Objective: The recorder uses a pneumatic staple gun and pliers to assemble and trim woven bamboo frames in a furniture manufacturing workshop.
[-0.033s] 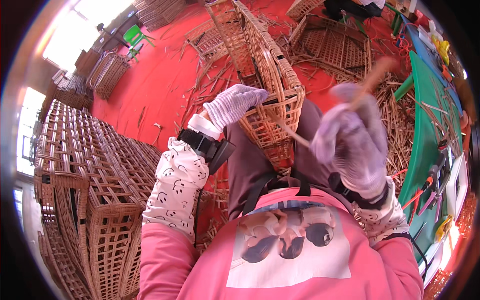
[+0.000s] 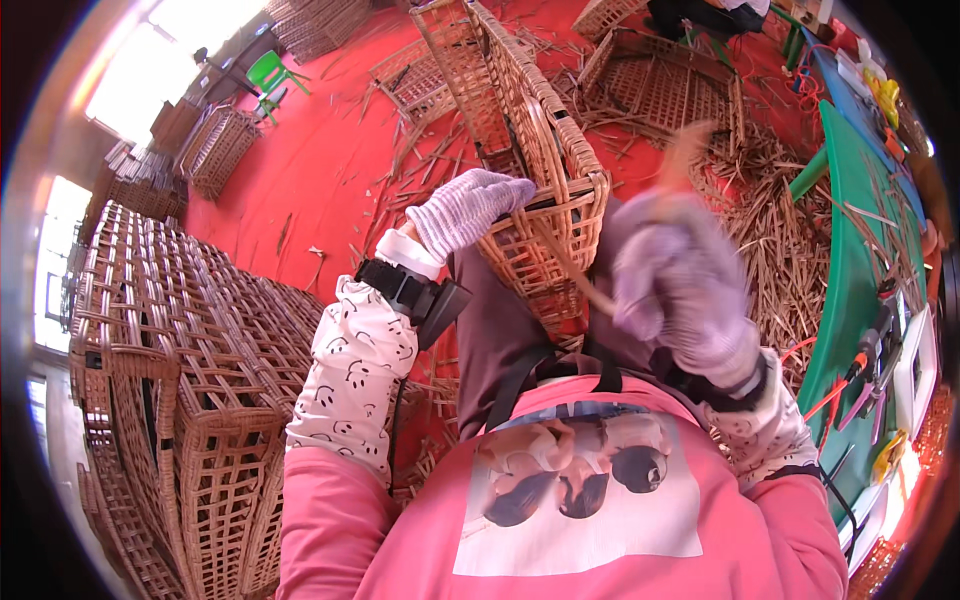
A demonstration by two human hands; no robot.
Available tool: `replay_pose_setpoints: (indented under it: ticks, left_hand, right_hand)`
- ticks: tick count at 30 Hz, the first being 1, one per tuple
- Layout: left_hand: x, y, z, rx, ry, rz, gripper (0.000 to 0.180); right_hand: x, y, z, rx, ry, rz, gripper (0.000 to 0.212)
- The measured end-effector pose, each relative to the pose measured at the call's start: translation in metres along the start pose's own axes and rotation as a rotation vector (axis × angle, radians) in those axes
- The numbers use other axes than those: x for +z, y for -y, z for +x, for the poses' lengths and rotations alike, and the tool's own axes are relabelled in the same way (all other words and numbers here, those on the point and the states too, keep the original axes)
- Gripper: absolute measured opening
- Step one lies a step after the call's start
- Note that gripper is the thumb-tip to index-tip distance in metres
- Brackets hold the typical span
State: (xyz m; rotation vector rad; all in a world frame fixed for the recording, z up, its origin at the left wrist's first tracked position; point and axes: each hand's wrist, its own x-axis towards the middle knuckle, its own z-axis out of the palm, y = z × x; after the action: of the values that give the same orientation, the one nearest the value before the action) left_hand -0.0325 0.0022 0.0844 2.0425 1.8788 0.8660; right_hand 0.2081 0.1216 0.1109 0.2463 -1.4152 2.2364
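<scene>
A brown woven cane basket (image 2: 545, 130) stands between my knees, its narrow end toward me. My left hand (image 2: 468, 212), in a striped lilac-and-white glove, is closed on the near left edge of this basket; its fingertips lie at the dark gap under the rim. From the near corner a thin cane strip (image 2: 577, 268) runs to the right. My right hand (image 2: 682, 285), in a matching glove and smeared by motion, pinches that strip just right of the basket. Above this hand a flat tan strip end sticks up, blurred.
Large woven baskets (image 2: 190, 350) are stacked at my left. More baskets (image 2: 660, 90) lie on the red floor (image 2: 300, 170) ahead, among scattered cane offcuts (image 2: 780, 260). A green table (image 2: 835, 220) with tools stands at right. A green chair (image 2: 270, 72) is far left; a person sits at the far right.
My right hand has shifted slightly left toward the basket, and the strip end above it has swung left. My left hand and the basket stay in place.
</scene>
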Motion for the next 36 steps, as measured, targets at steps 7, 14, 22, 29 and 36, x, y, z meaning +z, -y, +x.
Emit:
replay_pose_setpoints:
  ticks: [7, 14, 22, 29, 36]
  left_hand:
    - [-0.004, -0.018, 0.004, -0.412, 0.051, -0.187, 0.025]
    - [-0.004, -0.013, -0.001, -0.204, 0.0, -0.085, 0.025]
    - [-0.003, -0.034, 0.002, -0.401, -0.067, -0.257, 0.025]
    - [-0.003, -0.012, -0.001, -0.151, 0.022, 0.158, 0.025]
    - [0.004, 0.001, 0.001, 0.047, -0.035, 0.293, 0.029]
  right_hand:
    - [-0.014, -0.072, -0.003, 0.725, -0.201, -0.033, 0.019]
    - [-0.016, -0.083, -0.003, 0.639, -0.255, 0.0, 0.024]
    - [-0.021, -0.104, -0.001, 0.456, -0.244, 0.108, 0.028]
    - [-0.004, -0.071, 0.037, 0.442, -0.176, -0.446, 0.02]
    - [-0.009, -0.028, 0.06, -0.308, -0.079, -1.467, 0.028]
